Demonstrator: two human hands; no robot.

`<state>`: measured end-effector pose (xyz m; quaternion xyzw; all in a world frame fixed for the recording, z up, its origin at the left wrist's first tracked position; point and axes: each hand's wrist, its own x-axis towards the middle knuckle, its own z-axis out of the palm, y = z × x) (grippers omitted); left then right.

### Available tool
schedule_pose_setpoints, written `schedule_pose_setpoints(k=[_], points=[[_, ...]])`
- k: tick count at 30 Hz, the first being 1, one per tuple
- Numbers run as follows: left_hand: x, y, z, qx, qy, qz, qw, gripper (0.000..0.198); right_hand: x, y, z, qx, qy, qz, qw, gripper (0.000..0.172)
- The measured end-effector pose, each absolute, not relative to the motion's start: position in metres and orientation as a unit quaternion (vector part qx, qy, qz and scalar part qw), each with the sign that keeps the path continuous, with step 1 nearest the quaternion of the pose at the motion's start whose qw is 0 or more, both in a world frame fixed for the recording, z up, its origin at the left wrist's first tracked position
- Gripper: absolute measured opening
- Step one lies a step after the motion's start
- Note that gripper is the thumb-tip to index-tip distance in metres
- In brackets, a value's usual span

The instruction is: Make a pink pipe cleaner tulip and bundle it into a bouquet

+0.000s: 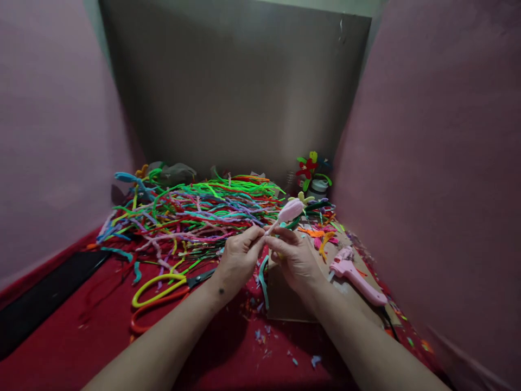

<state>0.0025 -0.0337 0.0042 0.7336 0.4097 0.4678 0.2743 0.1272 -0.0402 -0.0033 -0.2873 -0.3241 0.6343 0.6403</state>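
Observation:
Between my two hands is a pale pink pipe-cleaner flower bud [291,210] on a thin pink stem, tilted up to the right. My left hand [240,255] pinches the lower end of the stem between thumb and fingers. Close against it, my right hand [295,258] also pinches the stem, just below the bud. The fingertips of both hands nearly meet and hide the stem's bottom end. Behind the hands spreads a large heap of colourful pipe cleaners [195,212].
Scissors [158,290] with yellow and orange handles lie left of my left forearm. A pink glue gun [358,279] rests on a cardboard sheet [291,298] at right. A black strip [52,296] lies far left. Pipe-cleaner flowers [309,168] stand at the back right, and fuzzy scraps dot the red cloth.

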Motion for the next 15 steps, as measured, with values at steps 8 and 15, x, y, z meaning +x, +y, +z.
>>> schedule_pose_setpoints(k=[8, 15], points=[[0.001, -0.03, 0.01, 0.524, 0.317, 0.439, 0.657, 0.023, 0.136, -0.03, -0.006, -0.286, -0.356, 0.672, 0.583, 0.02], [-0.004, -0.029, 0.007, 0.452, 0.209, 0.355, 0.791, 0.011, 0.137, -0.031, -0.007, -0.25, -0.375, 0.687, 0.569, 0.018]])
